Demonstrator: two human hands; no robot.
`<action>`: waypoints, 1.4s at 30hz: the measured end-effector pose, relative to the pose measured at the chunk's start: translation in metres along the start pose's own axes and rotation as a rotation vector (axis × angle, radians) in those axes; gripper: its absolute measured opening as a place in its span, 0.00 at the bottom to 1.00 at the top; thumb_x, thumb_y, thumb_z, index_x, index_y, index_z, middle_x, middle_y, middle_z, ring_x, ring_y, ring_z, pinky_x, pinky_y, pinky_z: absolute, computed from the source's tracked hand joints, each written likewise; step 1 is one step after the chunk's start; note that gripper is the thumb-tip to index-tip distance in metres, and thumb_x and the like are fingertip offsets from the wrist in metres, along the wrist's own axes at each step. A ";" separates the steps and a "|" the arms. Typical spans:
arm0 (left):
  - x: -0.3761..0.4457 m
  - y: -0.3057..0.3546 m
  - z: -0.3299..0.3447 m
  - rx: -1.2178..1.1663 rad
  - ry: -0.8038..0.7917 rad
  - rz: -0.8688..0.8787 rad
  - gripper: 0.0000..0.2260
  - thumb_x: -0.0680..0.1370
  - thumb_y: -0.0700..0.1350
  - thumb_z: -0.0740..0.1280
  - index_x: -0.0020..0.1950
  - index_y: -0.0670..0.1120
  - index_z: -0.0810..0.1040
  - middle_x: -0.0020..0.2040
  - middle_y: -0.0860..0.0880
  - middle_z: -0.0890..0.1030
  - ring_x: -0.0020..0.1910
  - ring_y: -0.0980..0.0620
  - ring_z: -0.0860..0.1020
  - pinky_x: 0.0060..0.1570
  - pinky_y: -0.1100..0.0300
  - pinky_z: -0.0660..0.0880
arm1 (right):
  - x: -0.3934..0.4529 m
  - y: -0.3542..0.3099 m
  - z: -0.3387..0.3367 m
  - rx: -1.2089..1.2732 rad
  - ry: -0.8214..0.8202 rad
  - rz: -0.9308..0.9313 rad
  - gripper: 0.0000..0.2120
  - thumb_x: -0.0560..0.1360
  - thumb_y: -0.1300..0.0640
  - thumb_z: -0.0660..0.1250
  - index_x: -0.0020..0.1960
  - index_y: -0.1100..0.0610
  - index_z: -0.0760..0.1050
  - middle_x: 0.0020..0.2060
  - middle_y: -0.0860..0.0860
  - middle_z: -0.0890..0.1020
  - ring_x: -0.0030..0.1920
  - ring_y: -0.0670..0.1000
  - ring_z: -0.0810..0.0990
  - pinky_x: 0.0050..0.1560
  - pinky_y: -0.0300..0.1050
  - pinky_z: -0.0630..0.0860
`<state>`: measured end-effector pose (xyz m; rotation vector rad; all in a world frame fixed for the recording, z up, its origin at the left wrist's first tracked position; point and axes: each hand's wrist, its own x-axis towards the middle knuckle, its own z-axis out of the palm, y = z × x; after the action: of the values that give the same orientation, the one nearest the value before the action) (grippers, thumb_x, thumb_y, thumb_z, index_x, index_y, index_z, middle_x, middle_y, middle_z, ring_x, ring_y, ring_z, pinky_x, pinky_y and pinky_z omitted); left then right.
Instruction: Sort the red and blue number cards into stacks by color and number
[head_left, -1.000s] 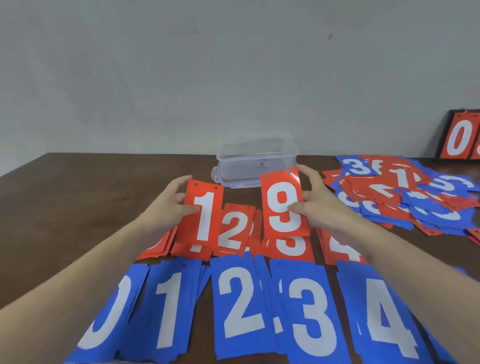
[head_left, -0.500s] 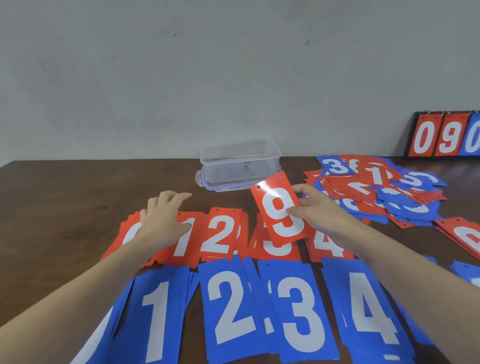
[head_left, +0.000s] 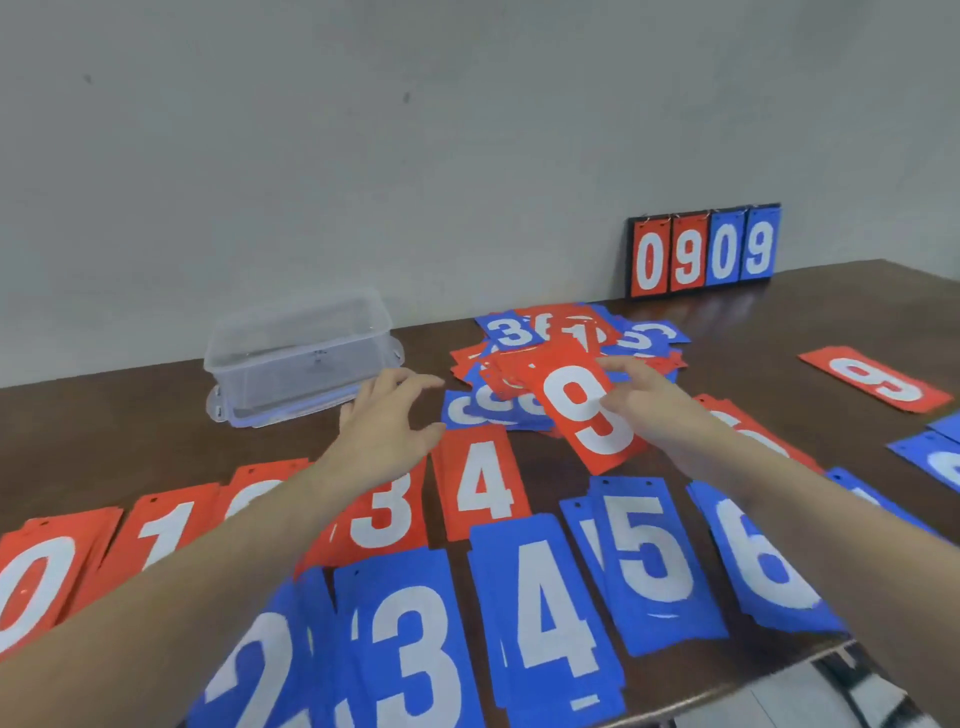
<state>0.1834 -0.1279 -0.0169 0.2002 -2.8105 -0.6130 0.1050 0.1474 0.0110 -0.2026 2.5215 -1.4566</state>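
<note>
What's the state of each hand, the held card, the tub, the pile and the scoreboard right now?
left hand: empty, fingers loosely spread above the red row.
right hand: pinching the red 9 card.
red 9 card: held, tilted, off the table.
clear tub: standing upside down on its lid.
unsorted pile: mixed red and blue, jumbled.
scoreboard: upright at the wall, reads 0909.

Glossy wood table (head_left: 130, 431); clear plastic box (head_left: 301, 353).
</note>
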 end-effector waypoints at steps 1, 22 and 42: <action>0.009 0.014 0.008 0.000 -0.020 0.024 0.22 0.78 0.52 0.69 0.72 0.59 0.69 0.70 0.54 0.66 0.71 0.49 0.64 0.69 0.46 0.61 | 0.003 0.008 -0.014 0.009 0.017 0.009 0.20 0.81 0.60 0.61 0.71 0.46 0.67 0.61 0.49 0.75 0.58 0.53 0.77 0.52 0.46 0.76; 0.142 0.240 0.171 -0.047 -0.248 0.364 0.22 0.78 0.52 0.69 0.71 0.60 0.71 0.70 0.55 0.66 0.72 0.50 0.63 0.70 0.47 0.61 | 0.087 0.150 -0.273 -0.084 0.461 0.183 0.11 0.79 0.60 0.61 0.60 0.53 0.72 0.51 0.52 0.79 0.50 0.53 0.79 0.42 0.44 0.74; 0.178 0.210 0.180 -0.029 -0.234 0.283 0.21 0.77 0.49 0.69 0.69 0.59 0.72 0.69 0.56 0.67 0.69 0.50 0.67 0.68 0.44 0.65 | 0.143 0.196 -0.279 -0.694 0.530 0.178 0.17 0.77 0.53 0.66 0.66 0.46 0.73 0.65 0.52 0.73 0.68 0.58 0.66 0.65 0.54 0.63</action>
<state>-0.0539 0.0988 -0.0466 -0.2888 -2.9690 -0.6444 -0.1074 0.4454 -0.0416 0.3407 3.2774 -0.5628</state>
